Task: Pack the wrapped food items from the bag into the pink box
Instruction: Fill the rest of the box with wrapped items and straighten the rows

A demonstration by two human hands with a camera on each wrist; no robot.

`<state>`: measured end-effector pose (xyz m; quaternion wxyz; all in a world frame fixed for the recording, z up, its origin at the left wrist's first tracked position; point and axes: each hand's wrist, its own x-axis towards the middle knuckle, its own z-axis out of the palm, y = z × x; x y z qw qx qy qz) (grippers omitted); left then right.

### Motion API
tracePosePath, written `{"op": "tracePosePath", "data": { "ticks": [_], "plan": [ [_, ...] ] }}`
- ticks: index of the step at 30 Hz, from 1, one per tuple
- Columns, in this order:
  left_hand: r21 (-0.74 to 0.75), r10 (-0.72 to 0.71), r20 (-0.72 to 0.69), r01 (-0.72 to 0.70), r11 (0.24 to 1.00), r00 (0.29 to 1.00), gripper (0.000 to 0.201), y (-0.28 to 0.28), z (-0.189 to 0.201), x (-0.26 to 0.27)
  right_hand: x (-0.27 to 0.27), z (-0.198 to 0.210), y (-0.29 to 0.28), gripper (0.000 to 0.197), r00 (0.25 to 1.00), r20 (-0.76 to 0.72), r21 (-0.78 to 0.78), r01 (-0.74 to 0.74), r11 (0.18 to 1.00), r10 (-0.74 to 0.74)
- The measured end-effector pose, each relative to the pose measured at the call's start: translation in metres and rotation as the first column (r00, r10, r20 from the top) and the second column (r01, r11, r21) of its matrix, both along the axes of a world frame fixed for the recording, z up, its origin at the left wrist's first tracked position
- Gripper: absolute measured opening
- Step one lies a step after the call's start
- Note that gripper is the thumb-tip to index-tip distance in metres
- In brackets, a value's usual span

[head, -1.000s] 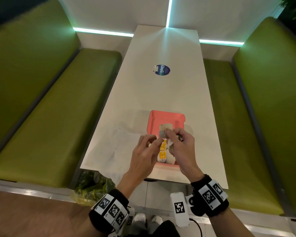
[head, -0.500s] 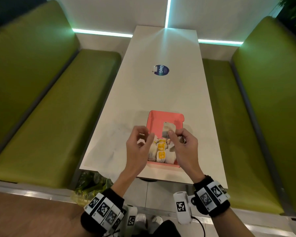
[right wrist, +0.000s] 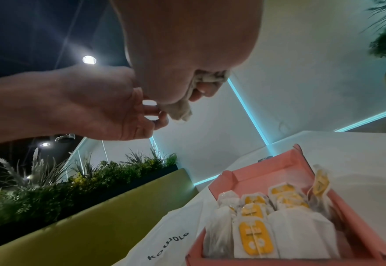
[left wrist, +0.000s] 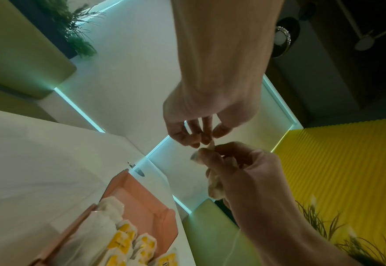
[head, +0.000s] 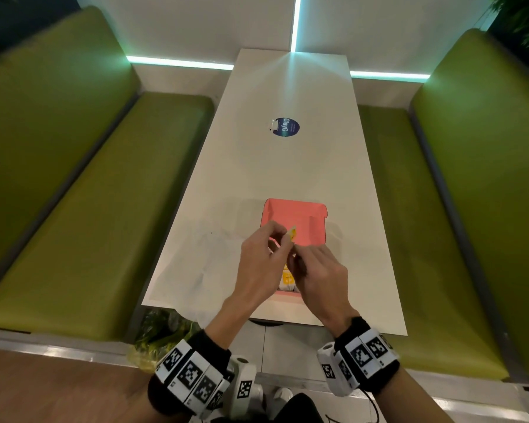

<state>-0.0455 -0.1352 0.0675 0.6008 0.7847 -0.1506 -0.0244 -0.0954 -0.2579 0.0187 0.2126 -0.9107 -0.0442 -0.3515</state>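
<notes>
Long white rectangular tabletop point(head: 287, 166). Flat white plastic bag point(head: 208, 264), left of box. Open pink cardboard box point(head: 315, 227), near end, part-filled with white-and-yellow wrapped food items point(right wrist: 255, 239). Left hand point(head: 261, 264) and right hand point(head: 318, 274) above box, fingers pinching one crumpled wrapped item point(right wrist: 180, 109) between them.

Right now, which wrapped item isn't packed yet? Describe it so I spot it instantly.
On the long white table between the green benches, find the open pink box near the front edge. Above it, the left hand and right hand together pinch one wrapped item. Unlike the yellow-labelled packets lying in the box, it is in the air.
</notes>
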Motion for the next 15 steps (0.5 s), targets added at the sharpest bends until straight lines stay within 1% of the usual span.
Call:
{"op": "tracePosePath", "data": {
  "ticks": [2,3,5,7,8,9,10,11,13,15],
  "plan": [
    [0.001,-0.024,0.014,0.024,1.000,1.000,0.015,0.004,-0.002,0.002,-0.005,0.000,-0.002,0.020,0.992,-0.070,0.052,-0.102,0.993,0.105],
    [0.000,-0.042,0.017,0.042,0.999,0.999,0.014,0.007,-0.003,0.004,-0.007,0.001,-0.003,0.023,0.984,-0.114,0.119,-0.121,0.986,0.134],
    [-0.005,-0.104,0.023,0.104,0.995,0.994,0.013,0.014,-0.005,0.010,-0.011,0.010,-0.006,0.023,0.971,-0.195,0.326,-0.071,0.943,0.141],
    [0.029,-0.196,0.053,0.195,0.980,0.979,0.013,0.021,-0.009,0.017,-0.010,0.025,-0.009,0.011,0.955,-0.255,0.541,0.009,0.841,0.154],
    [0.058,-0.243,0.067,0.239,0.969,0.968,0.013,0.023,-0.012,0.020,-0.009,0.034,-0.010,0.011,0.944,-0.275,0.624,0.032,0.781,0.181],
    [0.084,-0.287,0.076,0.280,0.956,0.955,0.013,0.025,-0.014,0.022,-0.007,0.043,-0.011,0.017,0.931,-0.292,0.681,0.042,0.731,0.218],
    [0.101,-0.325,0.082,0.316,0.943,0.942,0.012,0.025,-0.015,0.023,-0.004,0.049,-0.013,0.021,0.912,-0.313,0.714,0.041,0.699,0.266],
    [0.110,-0.355,0.087,0.345,0.932,0.931,0.011,0.025,-0.016,0.023,-0.001,0.055,-0.015,0.023,0.888,-0.340,0.720,0.035,0.693,0.309],
    [0.103,-0.383,0.094,0.373,0.922,0.919,0.010,0.022,-0.017,0.024,0.004,0.060,-0.017,0.018,0.852,-0.398,0.667,0.014,0.745,0.340],
    [0.041,-0.375,0.077,0.373,0.927,0.924,0.010,0.019,-0.017,0.023,0.008,0.060,-0.020,0.009,0.850,-0.421,0.618,0.013,0.786,0.317]
  ]
}}
